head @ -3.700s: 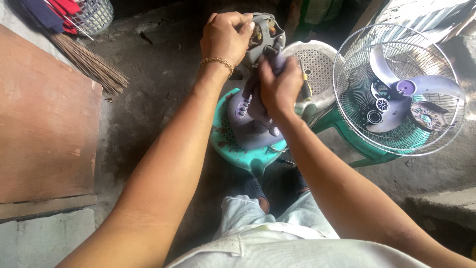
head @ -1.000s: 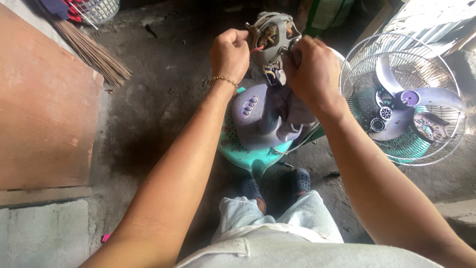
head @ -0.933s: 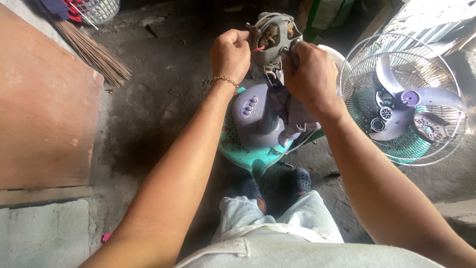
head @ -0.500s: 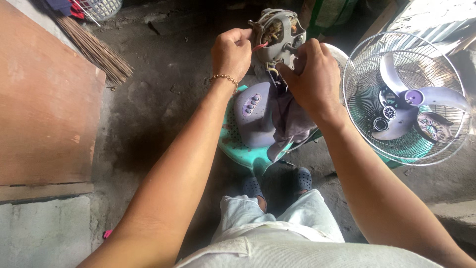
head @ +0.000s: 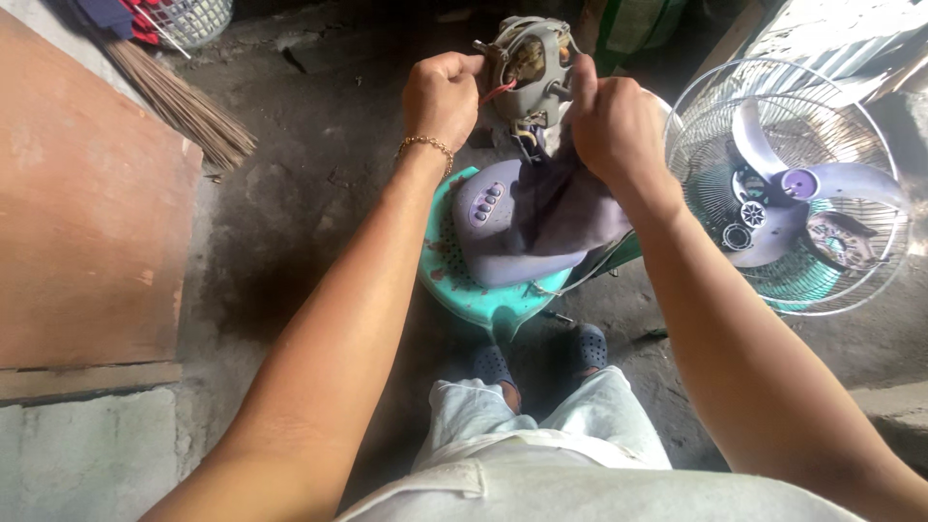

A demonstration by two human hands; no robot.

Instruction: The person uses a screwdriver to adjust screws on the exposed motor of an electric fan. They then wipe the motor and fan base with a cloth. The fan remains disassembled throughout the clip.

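The bare grey fan motor (head: 527, 68), judged heavy with fragile wires, is gripped at its casing by left hand (head: 442, 97) and right hand (head: 611, 121).

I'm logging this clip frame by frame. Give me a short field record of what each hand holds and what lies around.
left hand: grips the fan motor at its left side
right hand: holds a purple cloth against the motor
below: fan base on a teal stool
right: fan grille with blades
upper left: broom

Bare arms, gold bracelet (head: 425, 145) on left wrist, pale trousers (head: 541, 435), dark clogs (head: 590, 346).
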